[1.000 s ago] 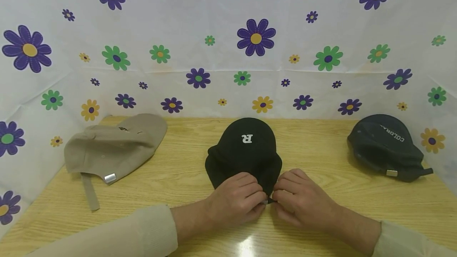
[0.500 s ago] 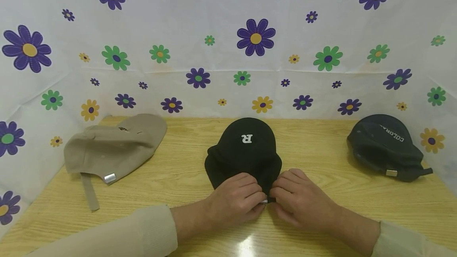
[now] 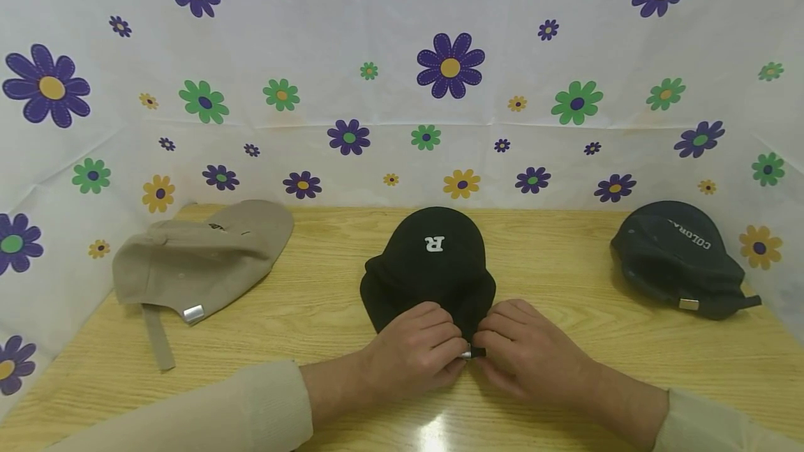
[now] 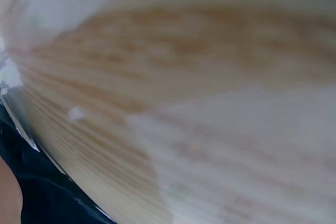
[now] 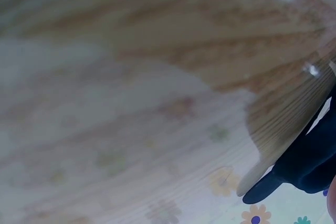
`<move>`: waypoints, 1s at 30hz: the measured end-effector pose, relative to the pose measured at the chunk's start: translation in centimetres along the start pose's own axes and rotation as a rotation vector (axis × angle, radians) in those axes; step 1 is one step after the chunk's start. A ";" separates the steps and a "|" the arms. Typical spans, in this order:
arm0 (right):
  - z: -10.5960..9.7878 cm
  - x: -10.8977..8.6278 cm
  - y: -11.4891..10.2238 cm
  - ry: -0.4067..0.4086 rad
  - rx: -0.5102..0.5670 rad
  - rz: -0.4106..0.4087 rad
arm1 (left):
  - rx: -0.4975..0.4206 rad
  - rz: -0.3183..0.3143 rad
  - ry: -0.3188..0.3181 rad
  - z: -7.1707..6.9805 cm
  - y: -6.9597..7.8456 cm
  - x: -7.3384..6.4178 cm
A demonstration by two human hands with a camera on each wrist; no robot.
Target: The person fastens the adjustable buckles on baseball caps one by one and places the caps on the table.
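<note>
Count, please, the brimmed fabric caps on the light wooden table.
3: a beige fabric cap on the left, a black fabric cap in the middle, partly behind the left hand and right hand, and a dark navy fabric cap on the right.

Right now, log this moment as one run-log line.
left hand grips black cap near buckle | right hand pinches its strap | beige cap on table, left | navy cap on table, right
</note>
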State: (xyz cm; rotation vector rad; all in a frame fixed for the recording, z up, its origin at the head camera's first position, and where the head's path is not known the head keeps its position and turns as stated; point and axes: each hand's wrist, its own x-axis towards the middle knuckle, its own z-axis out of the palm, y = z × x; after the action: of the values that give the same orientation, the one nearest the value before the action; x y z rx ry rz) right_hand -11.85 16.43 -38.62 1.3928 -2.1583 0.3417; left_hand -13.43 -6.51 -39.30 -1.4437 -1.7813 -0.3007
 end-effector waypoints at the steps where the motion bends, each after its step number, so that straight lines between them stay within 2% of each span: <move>1: 0.0 0.0 0.0 0.002 -0.001 -0.002 | 0.002 -0.001 -0.001 0.0 0.0 0.0; 7: 0.0 0.1 0.0 0.018 -0.012 -0.012 | 0.006 -0.005 -0.007 0.0 0.0 0.0; 14: -0.2 0.1 -0.1 0.000 -0.018 0.010 | 0.008 -0.007 -0.007 0.0 0.0 0.0; 30: -0.1 0.1 0.0 0.036 -0.007 -0.008 | 0.008 0.008 0.008 0.0 0.0 0.0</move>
State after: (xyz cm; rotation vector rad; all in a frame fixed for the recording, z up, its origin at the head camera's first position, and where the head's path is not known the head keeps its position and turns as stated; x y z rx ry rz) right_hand -11.84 16.35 -38.52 1.3807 -2.1223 0.3528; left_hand -13.47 -6.50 -39.29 -1.4416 -1.7680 -0.2941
